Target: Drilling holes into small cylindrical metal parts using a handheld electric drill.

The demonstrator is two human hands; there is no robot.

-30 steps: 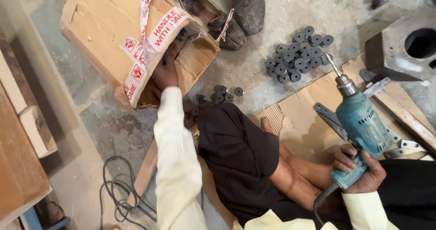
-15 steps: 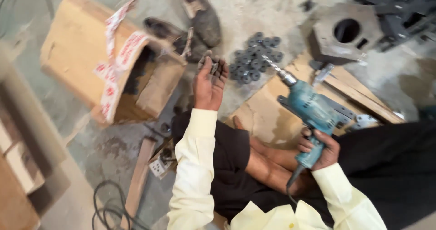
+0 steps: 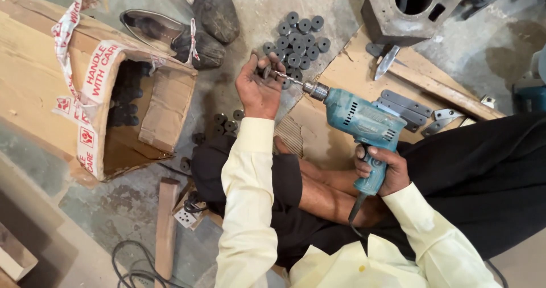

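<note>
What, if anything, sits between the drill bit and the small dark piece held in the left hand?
Nothing visible. The drill, held in the right hand, has its bit tip right at the small dark piece pinched in the left hand; whether they touch is unclear.

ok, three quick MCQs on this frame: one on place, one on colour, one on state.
1. Where is the pile of discs?
A. inside the box
B. on the floor beyond the drill
C. on the person's lap

2. What colour is the drill?
A. teal
B. red
C. yellow

3. What is the left hand doing?
A. resting flat on the floor
B. reaching into the box
C. holding a small part at the drill bit's tip

Answers:
1 B, the discs lie on the floor past the bit.
2 A, its body is teal.
3 C, its fingers pinch a part at the bit's tip, while the right hand grips the drill's handle.
</note>
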